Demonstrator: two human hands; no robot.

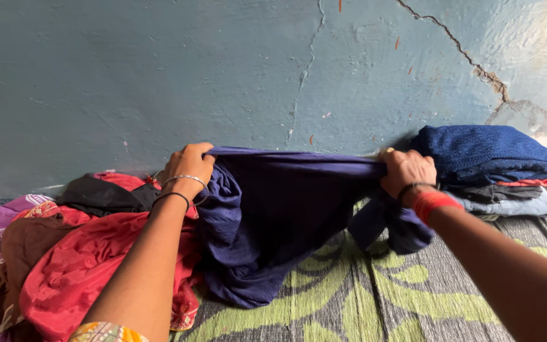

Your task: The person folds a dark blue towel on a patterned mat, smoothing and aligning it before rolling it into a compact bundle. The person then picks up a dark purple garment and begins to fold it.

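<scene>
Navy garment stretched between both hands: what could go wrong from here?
1. The lower part of the navy garment sags onto the loose red cloth in the unsorted heap at the left; it may snag or drag pieces along.
2. The right hand grips close beside the folded stack; a wide pull might topple it.
3. The left hand holds only a bunched edge, so the fabric may slip and fold unevenly.

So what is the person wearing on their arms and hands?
The left hand has two thin bangles at the wrist, one silver and one dark. A bit of orange and yellow patterned sleeve shows near that arm's bottom edge. The right hand has a thin dark band and a wide wrap of red thread around the wrist. Both forearms are otherwise bare.
</scene>
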